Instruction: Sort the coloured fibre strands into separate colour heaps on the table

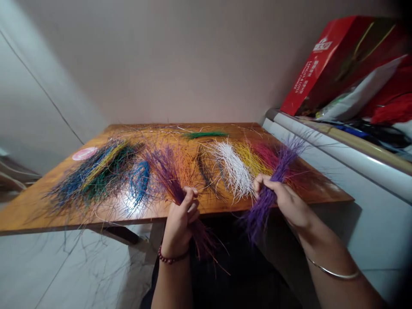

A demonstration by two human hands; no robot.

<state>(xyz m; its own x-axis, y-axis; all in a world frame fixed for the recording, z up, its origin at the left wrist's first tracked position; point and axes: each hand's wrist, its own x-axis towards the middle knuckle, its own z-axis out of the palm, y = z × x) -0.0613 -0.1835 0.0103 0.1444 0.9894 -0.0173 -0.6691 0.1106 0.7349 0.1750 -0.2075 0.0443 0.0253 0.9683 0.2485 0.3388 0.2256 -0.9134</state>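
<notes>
Gripping firmly near the middle should prevent slipping: the left hand (184, 211) is closed on the purple-red bundle (173, 185), the right hand (286, 198) on the purple bundle (283, 162).

Forearms (174, 279) stretched forward, the left hand (180, 216) and right hand (286, 199) are clenched, held well apart.

Head view | our left hand (184, 216) grips a purple-red bundle (169, 178) | our right hand (283, 195) grips a purple bundle (285, 159) | white strands (234, 168), blue strands (139, 183) and green strands (207, 134) lie on our wooden table (28, 216)
</notes>
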